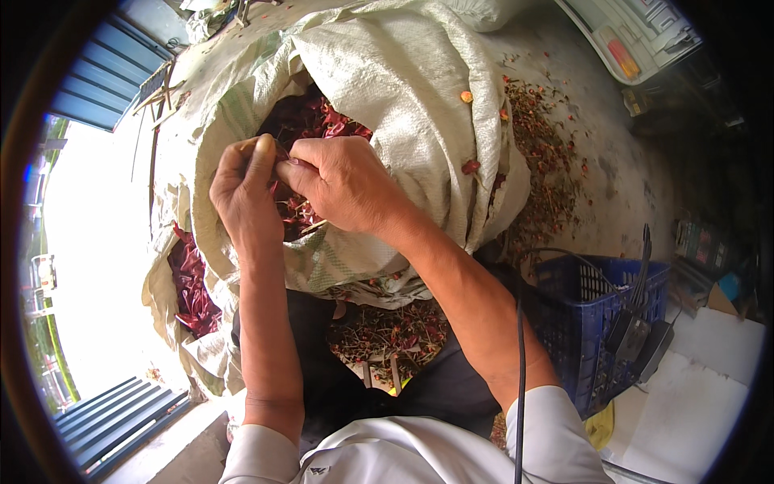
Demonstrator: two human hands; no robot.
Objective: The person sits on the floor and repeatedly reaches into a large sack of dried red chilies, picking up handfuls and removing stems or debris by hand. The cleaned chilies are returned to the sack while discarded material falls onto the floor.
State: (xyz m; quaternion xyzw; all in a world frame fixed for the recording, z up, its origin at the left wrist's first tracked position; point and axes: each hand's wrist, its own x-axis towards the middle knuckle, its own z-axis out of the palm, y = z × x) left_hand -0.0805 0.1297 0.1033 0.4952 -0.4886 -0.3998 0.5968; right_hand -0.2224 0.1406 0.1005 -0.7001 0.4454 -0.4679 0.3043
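Above the mouth of a large white woven sack [411,91], my left hand [248,181] and my right hand [341,181] are close together. Thumbs and fingers of both are pinched on a small dark red piece, apparently a dried chili pepper [282,156], mostly hidden by the fingers. Inside the sack below them lie dried red chili peppers [308,118] with some stems. A second woven sack [158,284] at the left holds more dark red dried chilies [192,290].
Chili stems and caps [544,163] litter the floor right of the sack, with more debris [390,333] between my legs. A blue plastic crate [604,327] stands at the right, with black adapters and cables on its side. A dark cable [520,363] hangs before my right arm.
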